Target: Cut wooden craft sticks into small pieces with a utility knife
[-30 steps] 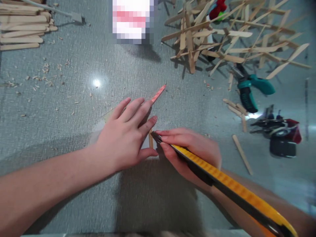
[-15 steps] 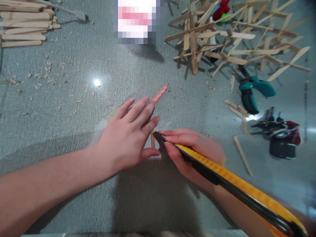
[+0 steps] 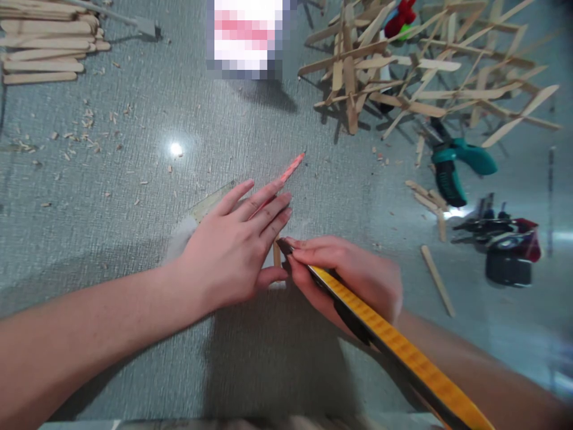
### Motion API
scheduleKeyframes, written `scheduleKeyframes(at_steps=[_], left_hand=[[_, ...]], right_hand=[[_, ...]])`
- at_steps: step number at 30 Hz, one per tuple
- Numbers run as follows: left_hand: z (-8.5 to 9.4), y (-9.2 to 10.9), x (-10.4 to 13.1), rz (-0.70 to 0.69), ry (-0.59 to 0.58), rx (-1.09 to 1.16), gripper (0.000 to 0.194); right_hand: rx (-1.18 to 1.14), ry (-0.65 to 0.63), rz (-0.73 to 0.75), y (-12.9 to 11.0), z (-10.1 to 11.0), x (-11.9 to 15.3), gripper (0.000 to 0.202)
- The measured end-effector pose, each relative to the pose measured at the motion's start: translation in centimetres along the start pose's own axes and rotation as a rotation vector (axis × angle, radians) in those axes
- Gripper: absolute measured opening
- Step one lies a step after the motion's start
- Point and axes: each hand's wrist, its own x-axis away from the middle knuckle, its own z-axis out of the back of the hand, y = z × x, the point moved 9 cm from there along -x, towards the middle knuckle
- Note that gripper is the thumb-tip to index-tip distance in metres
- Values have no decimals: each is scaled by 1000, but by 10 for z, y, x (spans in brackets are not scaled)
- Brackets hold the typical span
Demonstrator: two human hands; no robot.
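My left hand lies flat with its fingers stretched out and thumb apart. Between its forefinger and thumb a short piece of wooden craft stick shows; the rest of the stick is hidden. My right hand grips a yellow and black utility knife near its front, with the blade end at the stick. A pink pencil sticks out from beneath the left fingers. Under that hand, a see-through strip and a piece of white paper are partly covered.
Craft sticks are stacked at the far left beside a grey tool. Sticks joined in a lattice stand at the upper right. Teal-handled pliers, dark clips and a loose stick lie right. Wood chips are scattered.
My left hand's fingers have drawn closer together and shifted slightly to the right. The right hand has closed more tightly round the knife, whose rear end has swung down and left.
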Motion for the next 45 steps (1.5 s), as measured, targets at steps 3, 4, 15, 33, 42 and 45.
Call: scheduleKeyframes(at_steps=[3, 4, 15, 33, 42, 45], left_hand=[[0, 2, -2, -38, -5, -1, 70], [0, 2, -2, -57, -3, -1, 68], [0, -1, 0, -92, -67, 4, 75], [10, -2, -3, 79, -50, 49, 63], [5, -2, -4, 86, -67, 0, 70], [4, -2, -4, 83, -77, 3, 73]], right_hand=[[8, -2, 7, 0, 0, 0, 20], [9, -1, 9, 0, 0, 0, 20], [25, -13, 6, 1, -1, 3, 25], [-2, -20, -5, 3, 0, 7, 27], [-18, -13, 15, 4, -1, 11, 26], [-18, -6, 13, 4, -1, 12, 27]])
